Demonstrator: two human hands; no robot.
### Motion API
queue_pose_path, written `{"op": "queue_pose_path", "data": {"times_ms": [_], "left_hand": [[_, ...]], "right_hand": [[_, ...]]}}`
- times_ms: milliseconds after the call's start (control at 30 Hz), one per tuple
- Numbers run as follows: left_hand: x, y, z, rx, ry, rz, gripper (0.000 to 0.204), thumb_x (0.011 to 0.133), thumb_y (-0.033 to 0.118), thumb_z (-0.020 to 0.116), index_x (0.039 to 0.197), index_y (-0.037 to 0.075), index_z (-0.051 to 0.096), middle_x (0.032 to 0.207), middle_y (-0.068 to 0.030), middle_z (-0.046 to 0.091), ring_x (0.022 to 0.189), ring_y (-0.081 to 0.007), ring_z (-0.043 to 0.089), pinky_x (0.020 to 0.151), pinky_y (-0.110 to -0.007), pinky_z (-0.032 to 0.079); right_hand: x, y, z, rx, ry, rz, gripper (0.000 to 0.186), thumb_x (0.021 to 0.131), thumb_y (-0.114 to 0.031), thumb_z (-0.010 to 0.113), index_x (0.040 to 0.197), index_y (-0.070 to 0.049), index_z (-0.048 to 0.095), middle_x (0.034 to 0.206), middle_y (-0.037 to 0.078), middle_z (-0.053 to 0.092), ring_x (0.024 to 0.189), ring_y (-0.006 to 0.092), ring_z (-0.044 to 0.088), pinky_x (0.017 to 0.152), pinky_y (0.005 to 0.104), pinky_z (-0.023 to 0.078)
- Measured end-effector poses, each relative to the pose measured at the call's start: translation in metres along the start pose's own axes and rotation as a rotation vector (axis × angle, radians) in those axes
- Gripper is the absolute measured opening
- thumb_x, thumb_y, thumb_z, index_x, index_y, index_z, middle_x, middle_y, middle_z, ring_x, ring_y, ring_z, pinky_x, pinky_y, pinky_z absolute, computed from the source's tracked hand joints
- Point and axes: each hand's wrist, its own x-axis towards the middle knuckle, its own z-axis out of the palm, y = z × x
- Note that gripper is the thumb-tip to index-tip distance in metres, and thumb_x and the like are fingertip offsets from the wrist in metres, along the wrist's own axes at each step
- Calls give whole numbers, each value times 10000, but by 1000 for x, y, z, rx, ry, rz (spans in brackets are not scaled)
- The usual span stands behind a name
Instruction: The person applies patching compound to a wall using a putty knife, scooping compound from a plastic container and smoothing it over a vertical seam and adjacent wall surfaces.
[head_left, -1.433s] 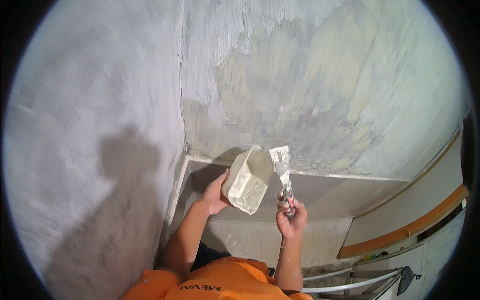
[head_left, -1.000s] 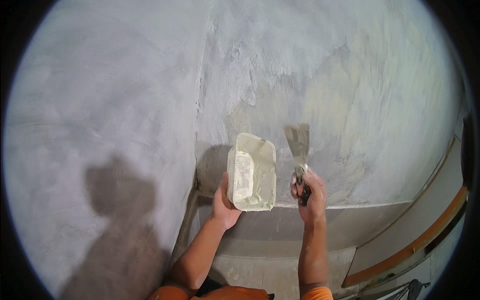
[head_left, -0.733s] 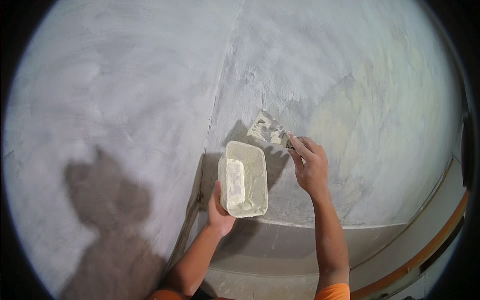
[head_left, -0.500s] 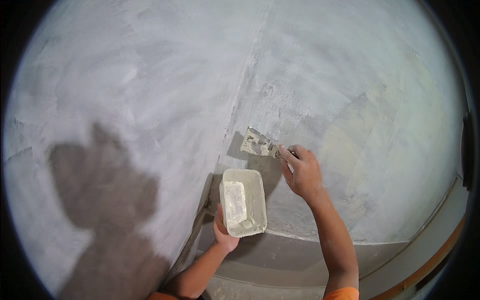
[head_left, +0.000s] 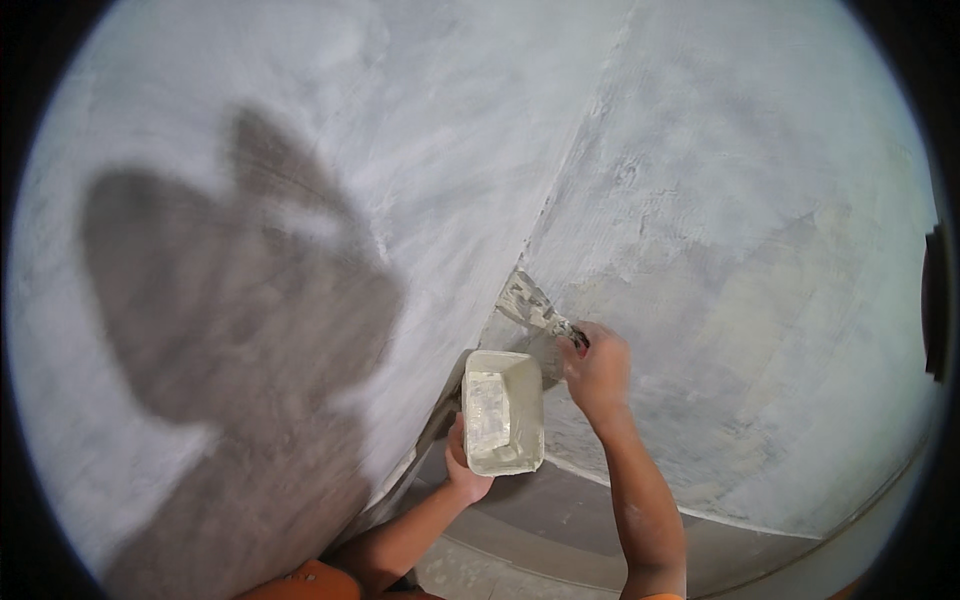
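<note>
Has brought putty knife (head_left: pixel 524 300), clasped in right hand (head_left: pixel 600 370), to wall corner (head_left: pixel 548 210) up-left of that hand, apparently working there now; still grips tub (head_left: pixel 530 415) in left hand (head_left: pixel 467 478).

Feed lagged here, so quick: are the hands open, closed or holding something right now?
Left hand: holding the pale tub.
Right hand: closed, holding the putty knife.

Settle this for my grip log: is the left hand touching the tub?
Touching: the head view shows the left hand holding the tub at its lower left, with no gap between.
</note>
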Motion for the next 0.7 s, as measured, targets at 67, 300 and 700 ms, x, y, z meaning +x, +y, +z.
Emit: {"op": "queue_pose_path", "data": {"times_ms": [67,300,700], "left_hand": [[-2,3,-6,27,9,10,568,1023,563,438,1417,168,545,1373,-13,597,1292,-226,545,1102,-452,424],[-4,-8,-12,125,151,17,647,1022,593,392,1500,164,468,1468,-22,522,1336,-264,513,1128,-444,406],[-4,-18,-19,77,25,62,665,1050,581,285,1536,145,407,1511,-58,485,1369,-278,484,1147,-458,385]], "right_hand": [[6,-5,-4,5,-100,121,223,855,-200,743,907,13,700,839,221,670,818,417,658,712,487,516],[2,-2,-8,-250,-30,139,309,871,-295,743,825,6,693,758,224,681,745,433,674,683,501,526],[-50,22,-52,37,76,230,275,865,-187,752,897,71,663,702,198,634,624,322,613,632,406,474]]}}
